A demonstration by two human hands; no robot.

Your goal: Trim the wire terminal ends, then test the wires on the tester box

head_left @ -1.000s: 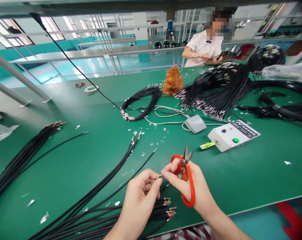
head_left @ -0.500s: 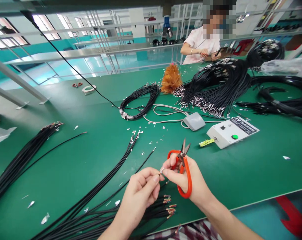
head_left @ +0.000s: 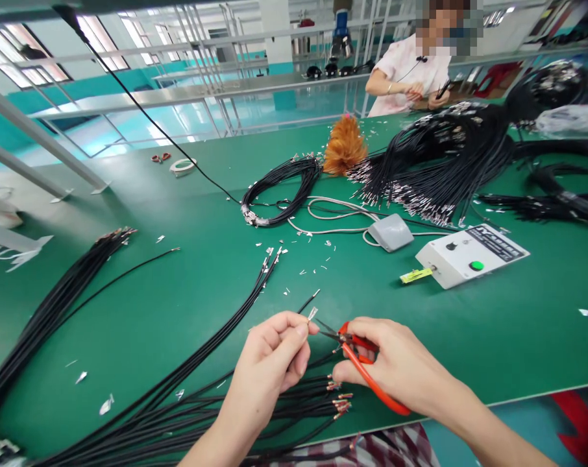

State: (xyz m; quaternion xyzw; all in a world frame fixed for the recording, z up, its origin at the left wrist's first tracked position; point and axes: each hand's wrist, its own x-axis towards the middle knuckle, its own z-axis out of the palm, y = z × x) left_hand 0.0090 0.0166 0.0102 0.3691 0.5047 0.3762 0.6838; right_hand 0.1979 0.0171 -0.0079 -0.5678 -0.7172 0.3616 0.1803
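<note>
My left hand (head_left: 277, 360) pinches a cable end between thumb and forefinger, and a silvery foil tip (head_left: 312, 314) sticks out above the fingertips. Just to the right, my right hand (head_left: 396, 357) holds scissors (head_left: 374, 384) with red handles. Their slightly parted blades point left, close to the foil tip; whether they touch it I cannot tell. Beneath both hands lies a bunch of black cables (head_left: 196, 415) with bared coloured wires at their right ends. Several more black cables (head_left: 216, 327) with silvery tips run up to the left of my left hand.
A white control box (head_left: 454, 269) with a green button and a grey pedal-like piece (head_left: 391, 232) stand right of centre. Behind lie a coiled cable bundle (head_left: 279, 194), an orange duster (head_left: 345, 146) and a large cable heap (head_left: 440, 155). Across the table sits a person (head_left: 411, 71).
The scissors have swung from pointing upward to pointing left, with their blades beside the foil tip. My right fingers have left the cable end. The whole view has shifted slightly.
</note>
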